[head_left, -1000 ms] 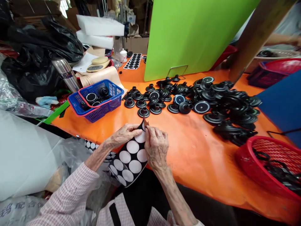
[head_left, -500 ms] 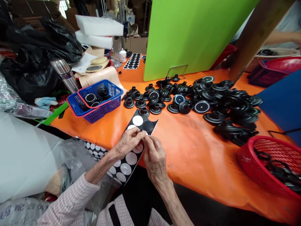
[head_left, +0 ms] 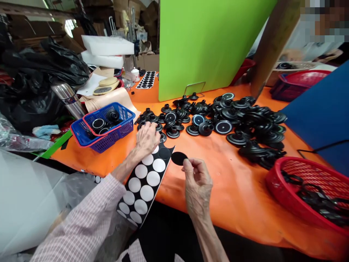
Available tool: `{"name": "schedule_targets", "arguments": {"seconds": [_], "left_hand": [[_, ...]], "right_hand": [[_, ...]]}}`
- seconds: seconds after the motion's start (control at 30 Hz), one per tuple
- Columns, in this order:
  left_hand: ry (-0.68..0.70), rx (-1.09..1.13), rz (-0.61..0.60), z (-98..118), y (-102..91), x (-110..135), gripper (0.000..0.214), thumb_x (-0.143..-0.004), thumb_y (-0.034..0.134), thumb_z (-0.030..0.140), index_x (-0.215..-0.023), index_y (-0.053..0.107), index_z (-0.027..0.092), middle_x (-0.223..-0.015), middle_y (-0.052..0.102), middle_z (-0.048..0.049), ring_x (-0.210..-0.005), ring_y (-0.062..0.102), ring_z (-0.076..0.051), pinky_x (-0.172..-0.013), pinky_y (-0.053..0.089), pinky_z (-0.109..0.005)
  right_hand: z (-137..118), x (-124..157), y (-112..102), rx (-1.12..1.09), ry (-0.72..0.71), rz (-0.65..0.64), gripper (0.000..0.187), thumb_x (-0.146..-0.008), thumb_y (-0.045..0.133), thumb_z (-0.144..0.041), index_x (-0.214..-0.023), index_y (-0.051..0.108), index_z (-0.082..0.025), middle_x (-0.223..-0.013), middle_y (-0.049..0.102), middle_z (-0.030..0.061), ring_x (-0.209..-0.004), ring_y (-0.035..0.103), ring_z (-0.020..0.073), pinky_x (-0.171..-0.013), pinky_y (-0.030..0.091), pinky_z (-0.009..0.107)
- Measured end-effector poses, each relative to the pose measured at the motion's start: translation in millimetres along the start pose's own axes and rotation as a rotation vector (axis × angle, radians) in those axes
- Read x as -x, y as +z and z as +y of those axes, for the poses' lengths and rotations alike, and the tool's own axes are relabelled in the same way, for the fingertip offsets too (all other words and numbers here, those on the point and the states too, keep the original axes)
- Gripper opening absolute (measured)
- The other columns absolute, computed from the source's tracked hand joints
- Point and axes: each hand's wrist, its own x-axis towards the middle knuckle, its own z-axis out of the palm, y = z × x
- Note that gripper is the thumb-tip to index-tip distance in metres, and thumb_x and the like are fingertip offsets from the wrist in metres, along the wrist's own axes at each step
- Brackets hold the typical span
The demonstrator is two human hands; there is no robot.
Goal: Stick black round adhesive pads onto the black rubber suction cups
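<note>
My right hand (head_left: 199, 183) pinches a thin black round pad (head_left: 179, 158) by its edge, holding it above the table beside the sticker sheet. My left hand (head_left: 148, 140) reaches over the near left end of the group of black parts, fingers stretched out and slightly bent; whether the fingertips touch a part is hidden. These black round stepped parts (head_left: 173, 131) each have a short neck. Below my left hand lies the black sheet (head_left: 144, 182) with rows of white discs, its lower end hanging past the table edge. One dark disc (head_left: 164, 153) sits near its top.
A blue basket (head_left: 109, 131) with a few black parts stands on the left of the orange table (head_left: 218, 174). At right lies a big pile of black parts (head_left: 253, 123), near a red basket (head_left: 275, 178). A green board (head_left: 207, 47) rises behind. A person is partly visible beyond.
My hands have separated. The right one has moved right with the black pad, while the left has gone forward to the black parts. The camera view has shifted slightly.
</note>
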Motion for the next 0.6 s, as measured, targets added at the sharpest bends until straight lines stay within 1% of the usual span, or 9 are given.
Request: {"name": "schedule_targets", "arguments": {"seconds": [0.1,0.17,0.23,0.3,0.37,0.4,0.47,0.53,0.6], "left_hand": [[0.074,-0.007,-0.107,-8,24.5,-33,0.024,-0.076,0.062,0.019,-0.100,0.063,0.016,-0.109,0.062,-0.0138,-0.114,0.049,-0.035,-0.102,0.031,-0.049],[0.085,0.034,-0.146,-9,32.2,-47,0.016,-0.073,0.063,0.015,-0.090,0.064,0.016,-0.099,0.064,-0.0120,-0.107,0.053,-0.032,-0.100,0.034,-0.049],[0.083,0.077,-0.143,-7,26.6,-55,0.012,-0.077,0.059,0.016,-0.088,0.062,0.015,-0.100,0.064,-0.0130,-0.104,0.055,-0.031,-0.098,0.036,-0.048],[0.080,0.122,-0.114,-2,8.4,-56,0.015,-0.082,0.054,0.019,-0.095,0.060,0.014,-0.102,0.063,-0.0129,-0.103,0.056,-0.027,-0.096,0.039,-0.046],[0.033,0.346,-0.145,3,-15.3,-45,0.019,-0.087,0.049,0.024,-0.104,0.055,0.016,-0.097,0.063,-0.0089,-0.092,0.059,-0.021,-0.089,0.045,-0.041],[-0.033,0.575,-0.200,4,-26.0,-34,0.020,-0.089,0.048,0.025,-0.107,0.053,0.018,-0.094,0.063,-0.0066,-0.084,0.060,-0.018,-0.083,0.048,-0.038],[-0.246,1.045,-0.349,6,-40.3,-4,0.019,-0.089,0.049,0.028,-0.107,0.052,0.020,-0.091,0.064,-0.0046,-0.075,0.061,-0.015,-0.073,0.050,-0.033],[-0.503,1.332,-0.457,4,-42.7,32,0.021,-0.089,0.052,0.032,-0.103,0.055,0.018,-0.091,0.065,-0.0070,-0.074,0.062,-0.016,-0.067,0.049,-0.029],[-0.672,1.467,-0.486,-1,-36.2,66,0.024,-0.087,0.056,0.035,-0.099,0.059,0.014,-0.095,0.065,-0.0102,-0.077,0.063,-0.017,-0.064,0.050,-0.027]], "right_hand": [[0,-3,-16,-0.004,0.084,-0.119,0.027,-0.080,0.062,-0.047,-0.079,0.059,-0.020,-0.070,0.057,-0.0004,-0.066,0.057,0.0145,-0.063,0.049,0.028],[3,-1,-26,0.003,0.125,-0.153,0.028,-0.080,0.062,-0.048,-0.081,0.059,-0.020,-0.068,0.058,-0.0006,-0.064,0.057,0.0145,-0.062,0.050,0.028],[9,1,-37,0.042,0.134,-0.163,0.028,-0.080,0.063,-0.048,-0.084,0.061,-0.020,-0.072,0.061,0.0008,-0.066,0.059,0.0156,-0.063,0.051,0.029],[16,4,-46,0.099,0.106,-0.174,0.027,-0.082,0.062,-0.046,-0.088,0.063,-0.020,-0.080,0.064,0.0028,-0.074,0.061,0.0175,-0.068,0.052,0.031],[20,6,-54,0.145,0.043,-0.196,0.023,-0.084,0.060,-0.043,-0.091,0.064,-0.021,-0.087,0.065,0.0039,-0.081,0.061,0.0185,-0.074,0.051,0.033],[21,7,-56,0.162,0.010,-0.211,0.022,-0.085,0.060,-0.042,-0.093,0.064,-0.022,-0.088,0.064,0.0036,-0.081,0.061,0.0180,-0.074,0.051,0.033],[19,10,-59,0.163,-0.022,-0.246,0.023,-0.085,0.061,-0.038,-0.104,0.061,-0.024,-0.081,0.061,0.0005,-0.074,0.058,0.0157,-0.072,0.049,0.032],[10,13,-59,0.106,0.003,-0.258,0.032,-0.083,0.064,-0.036,-0.112,0.055,-0.025,-0.072,0.057,-0.0034,-0.066,0.055,0.0137,-0.067,0.048,0.029],[-1,17,-57,0.029,0.088,-0.268,0.029,-0.080,0.067,-0.039,-0.102,0.057,-0.024,-0.068,0.054,-0.0039,-0.062,0.053,0.0130,-0.063,0.047,0.027]]}}
